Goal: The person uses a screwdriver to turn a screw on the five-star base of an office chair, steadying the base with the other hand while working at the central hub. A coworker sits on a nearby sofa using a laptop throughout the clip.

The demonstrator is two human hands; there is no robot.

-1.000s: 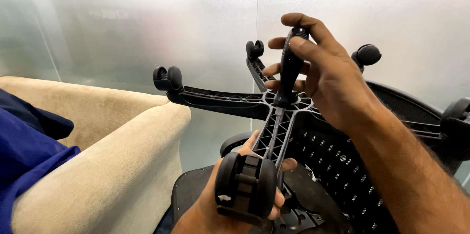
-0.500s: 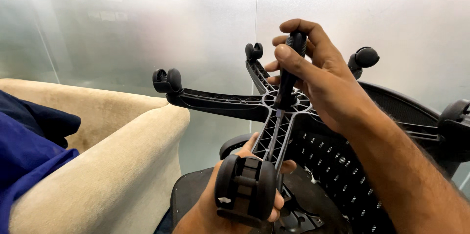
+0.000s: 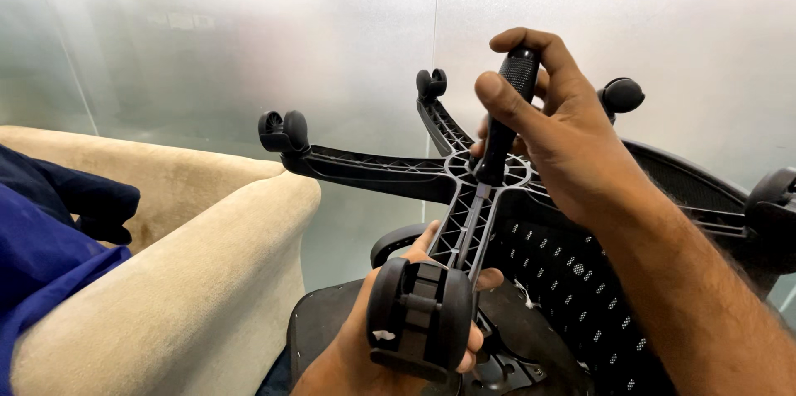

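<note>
An upturned black office chair shows its star-shaped base (image 3: 390, 170) with ribbed arms and castor wheels. My right hand (image 3: 554, 132) grips the black handle of a screwdriver (image 3: 501, 121), whose metal shaft runs down along the nearest arm. My left hand (image 3: 375, 354) holds that nearest arm from below, just behind the double castor wheel (image 3: 419, 313). Another castor (image 3: 283, 131) sits at the left arm's tip, and further castors (image 3: 431, 81) stand behind. The screwdriver tip is hidden behind the wheel.
A beige upholstered sofa arm (image 3: 191, 280) lies at the left with blue cloth (image 3: 41, 255) on it. The chair's black mesh back (image 3: 580, 280) is beneath the base. Frosted glass panels (image 3: 249, 48) close off the space behind.
My right hand has shifted its grip on the screwdriver handle, turning slightly. The chair base and my left hand stay where they were.
</note>
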